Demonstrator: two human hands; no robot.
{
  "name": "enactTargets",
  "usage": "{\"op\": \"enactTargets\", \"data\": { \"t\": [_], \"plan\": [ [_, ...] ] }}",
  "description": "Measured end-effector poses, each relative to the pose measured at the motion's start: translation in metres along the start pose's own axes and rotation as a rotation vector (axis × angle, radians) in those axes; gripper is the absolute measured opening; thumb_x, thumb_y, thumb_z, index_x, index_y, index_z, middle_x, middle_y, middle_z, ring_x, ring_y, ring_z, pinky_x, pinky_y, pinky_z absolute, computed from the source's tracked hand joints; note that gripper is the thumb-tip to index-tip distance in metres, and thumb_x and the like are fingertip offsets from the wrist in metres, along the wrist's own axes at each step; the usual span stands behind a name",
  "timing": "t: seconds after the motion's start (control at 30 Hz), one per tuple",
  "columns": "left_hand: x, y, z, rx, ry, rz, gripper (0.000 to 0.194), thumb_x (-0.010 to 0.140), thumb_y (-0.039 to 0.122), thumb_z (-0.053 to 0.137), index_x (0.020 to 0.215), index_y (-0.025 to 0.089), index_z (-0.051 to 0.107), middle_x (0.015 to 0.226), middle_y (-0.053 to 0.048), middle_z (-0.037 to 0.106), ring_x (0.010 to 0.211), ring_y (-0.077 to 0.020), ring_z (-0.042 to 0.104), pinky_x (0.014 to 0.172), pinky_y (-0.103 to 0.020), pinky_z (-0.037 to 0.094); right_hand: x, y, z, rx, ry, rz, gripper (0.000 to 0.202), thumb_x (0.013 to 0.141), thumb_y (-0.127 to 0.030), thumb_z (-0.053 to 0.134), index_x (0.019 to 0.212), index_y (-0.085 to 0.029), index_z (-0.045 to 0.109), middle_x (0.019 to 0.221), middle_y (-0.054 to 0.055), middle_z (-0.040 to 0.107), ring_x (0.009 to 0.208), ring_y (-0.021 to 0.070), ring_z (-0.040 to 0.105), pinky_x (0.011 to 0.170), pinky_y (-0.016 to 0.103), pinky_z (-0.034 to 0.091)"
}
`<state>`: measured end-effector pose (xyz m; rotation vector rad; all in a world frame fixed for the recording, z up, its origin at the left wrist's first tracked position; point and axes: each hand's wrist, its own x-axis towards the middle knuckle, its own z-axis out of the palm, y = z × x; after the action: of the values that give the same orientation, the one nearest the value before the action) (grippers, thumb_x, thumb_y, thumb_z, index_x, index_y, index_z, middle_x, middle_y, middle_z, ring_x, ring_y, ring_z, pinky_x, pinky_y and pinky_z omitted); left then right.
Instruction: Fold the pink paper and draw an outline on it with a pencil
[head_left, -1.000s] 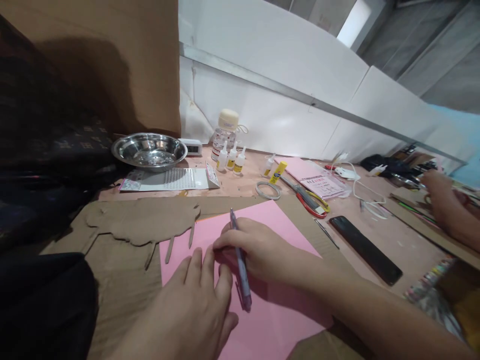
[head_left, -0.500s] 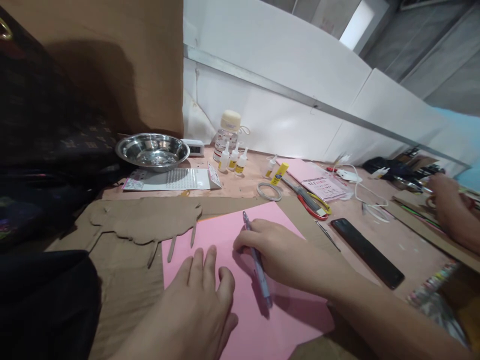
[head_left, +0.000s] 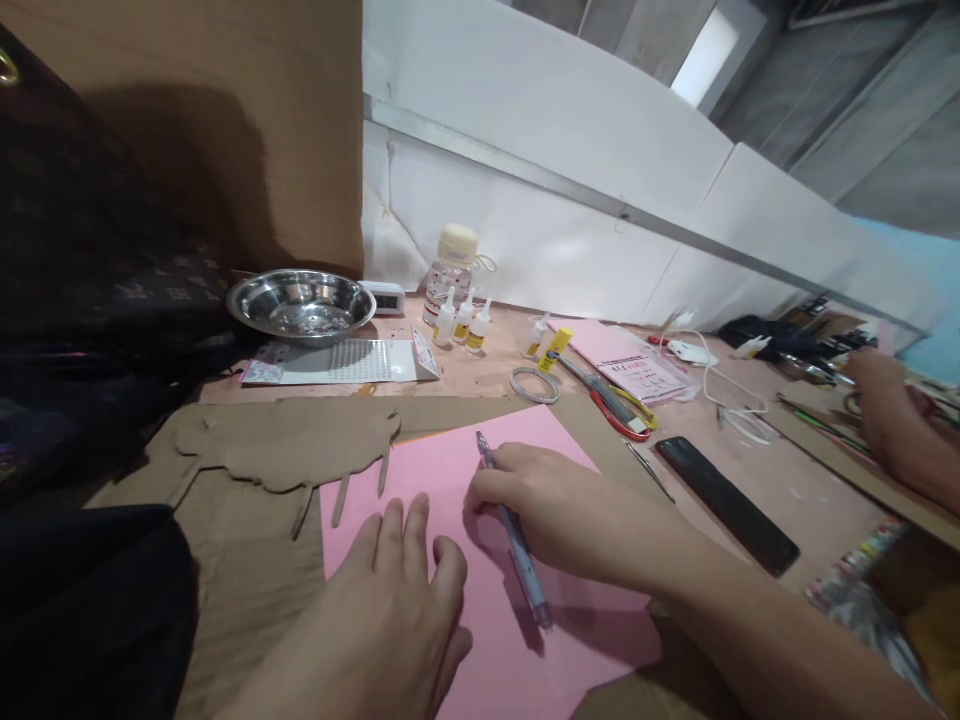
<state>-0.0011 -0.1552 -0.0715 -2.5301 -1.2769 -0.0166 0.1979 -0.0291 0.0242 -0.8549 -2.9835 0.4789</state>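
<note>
A pink sheet of paper [head_left: 517, 640] lies on a cardboard mat. My left hand [head_left: 401, 590] rests on its left part, fingers spread and pressing on it with nothing held. In my right hand [head_left: 536, 500] is a translucent purple pen [head_left: 525, 565], gripped by curled fingers near its far end. The pen slants across the sheet and casts a shadow on it. To the left, a flat cardboard animal cutout [head_left: 292, 440] with thin legs lies partly over the paper's upper left edge.
Behind stand a metal bowl [head_left: 300, 305], a lidded bottle [head_left: 454, 270], several small glue bottles [head_left: 477, 330] and a yellow glue stick [head_left: 553, 350]. To the right lie scissors [head_left: 621, 415], tweezers [head_left: 649, 470] and a black phone [head_left: 726, 503]. Another person's hand [head_left: 881, 395] is at far right.
My right hand has tilted the pen slightly, its far tip shifting left and its near end right. The left hand stays in place on the paper. The view shifts a little.
</note>
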Motion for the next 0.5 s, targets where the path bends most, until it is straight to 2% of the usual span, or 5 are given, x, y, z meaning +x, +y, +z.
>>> {"op": "enactTargets", "data": {
  "t": [0.13,0.23,0.3,0.4,0.5],
  "plan": [
    [-0.001,-0.002,-0.001,-0.084,0.013,0.005,0.033,0.099,0.023,0.060,0.127,0.019,0.077,0.139,-0.022,0.073,0.133,-0.0476,0.066,0.114,-0.071,0.049,0.008,0.004,0.021,0.034,0.098,-0.019,0.020,0.095,-0.004,0.069,0.103,-0.019,0.079,0.090,0.004,0.066,0.078,0.0176,0.057,0.069,0.026,0.040],
    [-0.001,-0.003,-0.002,-0.126,0.013,0.003,0.028,0.100,0.025,0.060,0.120,0.020,0.079,0.139,-0.021,0.074,0.131,-0.0450,0.067,0.116,-0.071,0.045,0.021,0.002,0.031,0.059,0.172,-0.068,0.011,0.095,-0.008,0.072,0.099,-0.016,0.079,0.093,0.008,0.070,0.086,0.0202,0.059,0.076,0.028,0.044],
    [0.000,-0.003,-0.004,-0.126,0.005,-0.011,0.031,0.101,0.025,0.057,0.124,0.019,0.077,0.137,-0.022,0.074,0.130,-0.0452,0.068,0.115,-0.071,0.046,0.023,0.000,0.028,0.067,0.134,-0.078,0.013,0.094,-0.005,0.070,0.096,-0.016,0.078,0.092,0.007,0.069,0.086,0.0194,0.059,0.075,0.027,0.043],
    [0.001,-0.003,-0.007,-0.135,-0.028,-0.037,0.036,0.100,0.024,0.056,0.130,0.017,0.074,0.137,-0.023,0.074,0.134,-0.0471,0.066,0.113,-0.070,0.049,0.014,0.000,0.012,0.055,0.023,0.003,0.022,0.094,-0.001,0.065,0.096,-0.019,0.077,0.089,0.003,0.066,0.078,0.0162,0.057,0.068,0.025,0.039],
    [0.001,-0.005,-0.010,-0.157,-0.039,-0.041,0.031,0.100,0.026,0.056,0.123,0.018,0.075,0.134,-0.022,0.075,0.136,-0.0474,0.064,0.112,-0.069,0.050,0.003,0.001,-0.001,0.048,-0.015,0.073,0.026,0.091,0.001,0.063,0.098,-0.020,0.077,0.091,0.003,0.067,0.078,0.0156,0.059,0.068,0.024,0.040]
  ]
}}
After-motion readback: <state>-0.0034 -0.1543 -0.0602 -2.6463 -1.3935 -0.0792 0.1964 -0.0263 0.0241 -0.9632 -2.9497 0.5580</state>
